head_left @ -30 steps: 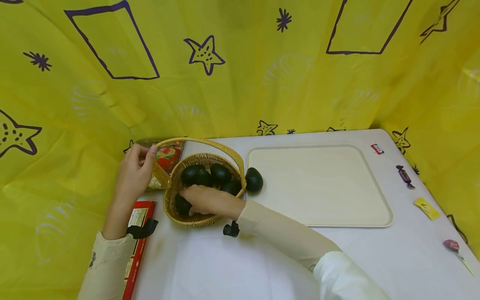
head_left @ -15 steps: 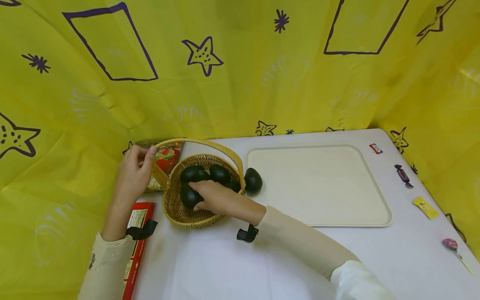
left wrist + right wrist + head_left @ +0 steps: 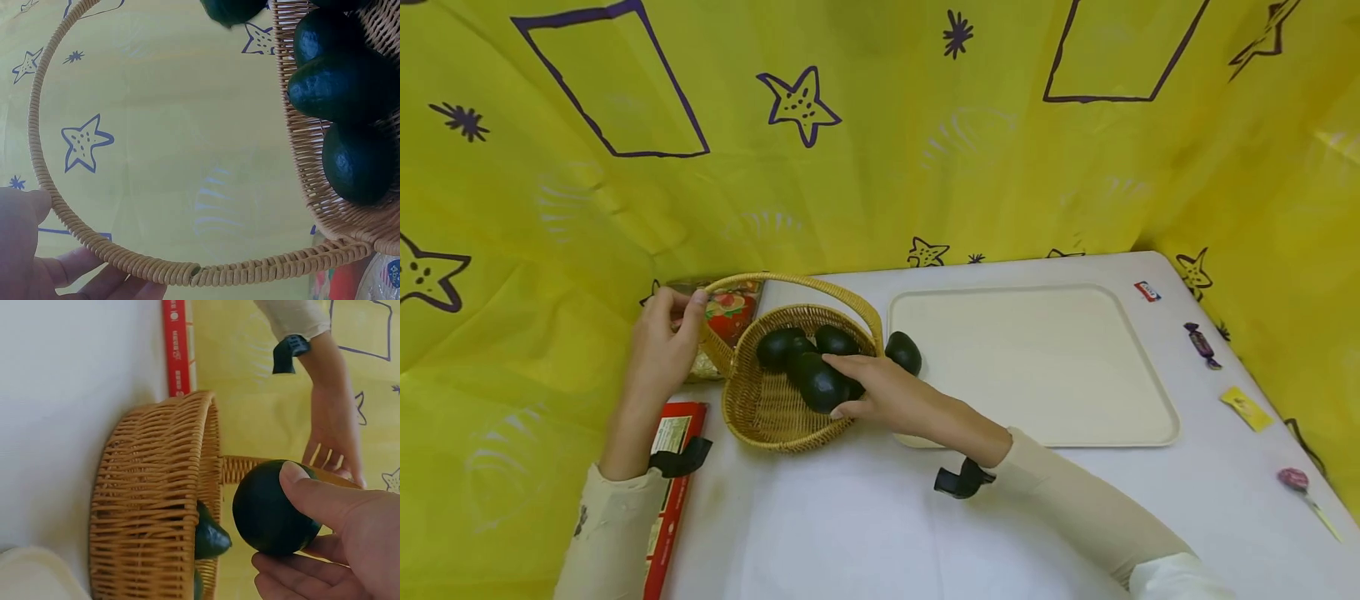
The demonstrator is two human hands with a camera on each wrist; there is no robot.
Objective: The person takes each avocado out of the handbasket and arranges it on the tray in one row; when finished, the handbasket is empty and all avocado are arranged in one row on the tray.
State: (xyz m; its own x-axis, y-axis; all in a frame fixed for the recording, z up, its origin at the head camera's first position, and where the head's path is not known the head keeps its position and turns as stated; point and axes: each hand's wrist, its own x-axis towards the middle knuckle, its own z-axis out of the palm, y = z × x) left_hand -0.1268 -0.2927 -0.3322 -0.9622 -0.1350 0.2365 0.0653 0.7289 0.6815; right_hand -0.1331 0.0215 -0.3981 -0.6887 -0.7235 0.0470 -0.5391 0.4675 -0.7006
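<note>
A white cloth-covered table is backed by yellow fabric printed with purple stars. On it a flat cream rectangular tray with rounded corners is laid beside a round woven wicker basket, whose coiled arched handle is gripped by the left hand. Smooth dark green oval avocados are piled inside. One dark green avocado is held above the basket rim in the curled fingers of the right hand.

White table — basket, tray, sweets.
</note>
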